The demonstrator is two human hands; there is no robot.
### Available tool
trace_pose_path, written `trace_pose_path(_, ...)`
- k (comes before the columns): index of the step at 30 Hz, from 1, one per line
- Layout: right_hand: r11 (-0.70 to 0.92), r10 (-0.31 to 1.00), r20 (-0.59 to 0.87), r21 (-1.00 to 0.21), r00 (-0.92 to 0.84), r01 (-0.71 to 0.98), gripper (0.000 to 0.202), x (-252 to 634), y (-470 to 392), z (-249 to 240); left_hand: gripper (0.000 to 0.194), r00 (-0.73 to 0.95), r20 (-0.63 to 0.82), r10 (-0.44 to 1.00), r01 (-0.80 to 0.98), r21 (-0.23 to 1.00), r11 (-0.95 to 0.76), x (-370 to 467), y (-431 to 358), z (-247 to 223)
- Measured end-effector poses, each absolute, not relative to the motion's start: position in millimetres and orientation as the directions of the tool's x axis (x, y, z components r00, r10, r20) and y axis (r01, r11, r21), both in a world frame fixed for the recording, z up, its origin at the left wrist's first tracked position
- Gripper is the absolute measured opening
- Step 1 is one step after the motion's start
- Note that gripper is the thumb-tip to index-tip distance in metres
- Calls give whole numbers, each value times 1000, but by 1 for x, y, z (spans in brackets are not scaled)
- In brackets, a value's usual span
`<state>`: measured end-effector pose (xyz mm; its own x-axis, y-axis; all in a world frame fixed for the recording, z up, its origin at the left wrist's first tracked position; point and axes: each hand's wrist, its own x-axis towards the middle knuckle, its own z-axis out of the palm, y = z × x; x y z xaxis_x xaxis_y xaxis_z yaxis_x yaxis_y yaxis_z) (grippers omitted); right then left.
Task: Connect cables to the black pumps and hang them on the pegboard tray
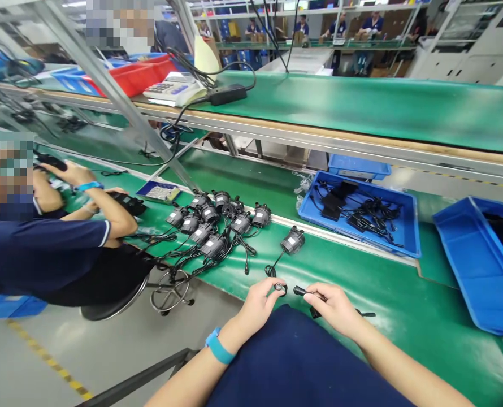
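Note:
My left hand (262, 302) pinches a small round black cable connector (280, 287) between thumb and fingers, its end facing up. In my right hand (330, 305) is a black plug (300, 290) that points left toward that connector; a gap separates the two. A black pump (293, 240) with a pale label lies on the green bench just beyond my hands, its cable running down toward my left hand. Part of a black object (315, 312) shows beneath my right hand. Farther left, several similar black pumps (209, 213) stand grouped with tangled cables.
A blue bin (412, 226) with black adapters and cables stands behind my hands to the right. Another blue bin (459, 265) is at the far right. A small tray (173, 195) holds small parts. At left, a person (48, 243) works with black items. A green shelf (361, 107) spans above.

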<state>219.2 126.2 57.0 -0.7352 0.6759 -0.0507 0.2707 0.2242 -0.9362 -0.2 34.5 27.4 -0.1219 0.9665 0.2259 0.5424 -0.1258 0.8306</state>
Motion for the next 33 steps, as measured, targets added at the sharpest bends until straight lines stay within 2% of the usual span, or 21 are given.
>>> trace_pose_path(3, 265, 691, -31, -919, -722, 293, 39, 222, 121, 60, 16, -96, 210, 973, 598, 794, -112, 5, 39, 25)
trace_pose_path(8, 282, 722, -27, -901, -691, 330, 41, 224, 113, 58, 11, 68, 488, 870, 782, 515, -350, 8, 47, 21)
trace_pose_path(10, 293, 723, -35, -889, -690, 353, 42, 224, 113, 56, 10, 144, 548, 824, 816, 405, -412, 7, 50, 23)
trace_pose_path(17, 380, 718, -41, -814, -695, 440, 34, 225, 119, 48, 22, 314, 584, 749, 851, 176, -495, 8, 57, 32)
trace_pose_path(22, 457, 688, 41, -800, -725, 389, 30, 228, 121, 45, 23, 332, 555, 762, 844, 185, -503, 8, 57, 32)
trace_pose_path(28, 305, 675, -121, -853, -728, 424, 39, 231, 122, 50, 29, 411, 525, 745, 791, 202, -578, 12, 58, 35)
trace_pose_path(33, 358, 663, -66, -847, -746, 393, 44, 230, 121, 41, 38, 415, 364, 834, 825, 236, -514, 14, 60, 38)
